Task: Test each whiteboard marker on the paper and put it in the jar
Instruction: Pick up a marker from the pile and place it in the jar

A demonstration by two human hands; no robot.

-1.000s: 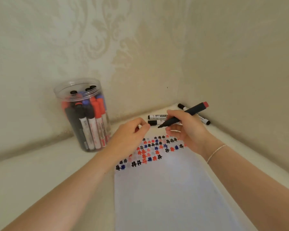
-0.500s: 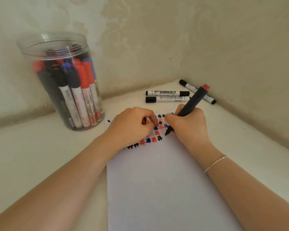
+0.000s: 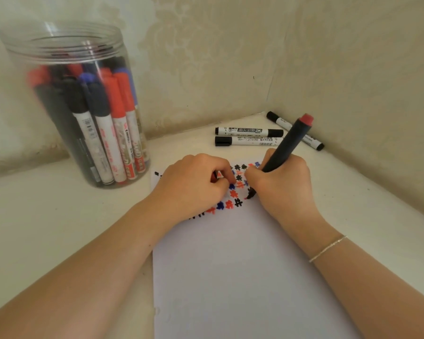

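Note:
My right hand point(image 3: 284, 187) grips a black marker point(image 3: 287, 145) with a red end. Its tip touches the white paper point(image 3: 230, 277) beside rows of black, red and blue test marks point(image 3: 238, 192). My left hand point(image 3: 194, 182) rests on the paper's upper left part. Its fingers are curled around a small dark piece point(image 3: 214, 176), seemingly the marker's cap. The clear plastic jar point(image 3: 59, 42) stands open at the left, holding several black, red and blue markers. Three capped black-and-white markers lie behind the paper: two side by side point(image 3: 249, 131) point(image 3: 247, 141) and one near the corner point(image 3: 279, 119).
The white surface point(image 3: 47, 216) sits in a corner between two pale patterned walls point(image 3: 206, 57), close behind and to the right. A thin bracelet point(image 3: 328, 248) is on my right wrist.
My right hand came down from above the paper and set the marker tip on the sheet. The camera moved closer and lower, so the jar looks larger. My left hand stayed on the paper.

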